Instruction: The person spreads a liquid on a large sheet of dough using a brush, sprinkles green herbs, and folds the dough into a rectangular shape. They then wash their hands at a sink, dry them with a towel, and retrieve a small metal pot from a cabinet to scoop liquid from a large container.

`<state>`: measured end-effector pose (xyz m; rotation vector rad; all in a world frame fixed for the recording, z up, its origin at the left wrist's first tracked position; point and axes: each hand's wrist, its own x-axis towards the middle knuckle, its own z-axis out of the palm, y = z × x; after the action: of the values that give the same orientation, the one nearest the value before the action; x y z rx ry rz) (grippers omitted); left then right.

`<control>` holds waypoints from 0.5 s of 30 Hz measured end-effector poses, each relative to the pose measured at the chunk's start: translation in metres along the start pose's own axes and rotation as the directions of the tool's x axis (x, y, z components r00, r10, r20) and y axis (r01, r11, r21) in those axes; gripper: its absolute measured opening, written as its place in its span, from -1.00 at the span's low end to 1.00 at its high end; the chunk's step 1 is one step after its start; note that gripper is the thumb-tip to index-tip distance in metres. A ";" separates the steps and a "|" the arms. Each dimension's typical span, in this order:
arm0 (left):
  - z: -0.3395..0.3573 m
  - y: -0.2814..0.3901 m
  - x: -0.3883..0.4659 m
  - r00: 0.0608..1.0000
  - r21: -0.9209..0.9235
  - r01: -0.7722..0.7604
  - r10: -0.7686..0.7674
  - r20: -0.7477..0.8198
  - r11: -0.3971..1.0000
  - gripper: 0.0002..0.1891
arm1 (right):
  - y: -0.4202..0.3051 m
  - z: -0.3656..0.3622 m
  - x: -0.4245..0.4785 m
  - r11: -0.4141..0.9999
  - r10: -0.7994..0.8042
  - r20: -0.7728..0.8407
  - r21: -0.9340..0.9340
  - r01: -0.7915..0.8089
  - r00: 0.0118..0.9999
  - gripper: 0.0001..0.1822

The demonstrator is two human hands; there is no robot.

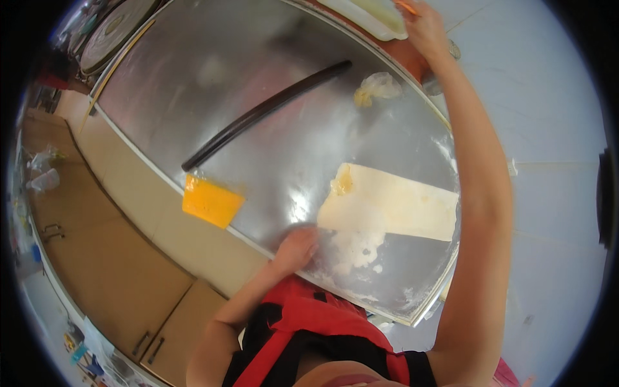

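Observation:
My right hand [428,31] reaches far out past the table's edge at the upper right, gripping a small orange object [407,7] that the picture's rim partly cuts off. Directly beside it is a white tray [372,19]. Low on the near side of the metal tabletop, my left hand [296,249] is blurred, its fingertips close to a corner of a flat rectangular sheet of dough [401,205]. A glossy yellowish dab [342,182] sits on the sheet's far left corner. White flour [355,249] is spread along the near edge of the dough.
A long dark rolling rod [266,113] lies diagonally across the metal table [193,67]. An orange-yellow plastic scraper [212,200] overhangs the left edge. Farther back is a crumpled clear plastic bag [379,87] with something yellow. Brown cabinets [111,251] stand at left; another person's arm [80,86] shows beyond.

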<state>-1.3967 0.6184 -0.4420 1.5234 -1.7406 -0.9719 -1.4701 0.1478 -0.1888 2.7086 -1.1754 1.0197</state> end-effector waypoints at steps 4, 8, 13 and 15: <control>0.007 -0.008 -0.003 0.997 -0.039 -0.053 0.050 -0.060 0.998 -0.68 | 0.012 0.060 0.023 0.995 -0.012 -0.001 -0.104 0.012 1.000 -0.75; 0.003 -0.013 -0.004 0.996 -0.033 -0.052 0.049 -0.076 0.998 -0.71 | 0.021 0.082 0.025 0.998 -0.004 0.097 -0.059 0.010 0.995 -0.74; 0.001 -0.021 -0.003 0.996 0.019 -0.055 0.056 -0.072 0.998 -0.74 | 0.006 0.039 0.001 0.967 0.110 0.033 0.229 -0.115 0.993 -0.70; 0.004 -0.020 -0.002 0.993 0.034 -0.058 0.061 -0.102 0.998 -0.74 | 0.023 0.008 -0.021 0.964 0.136 -0.086 0.243 -0.112 0.987 -0.74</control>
<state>-1.3893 0.6196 -0.4614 1.5049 -1.7253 -0.8254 -1.4912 0.1432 -0.2121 2.7429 -1.2971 1.3820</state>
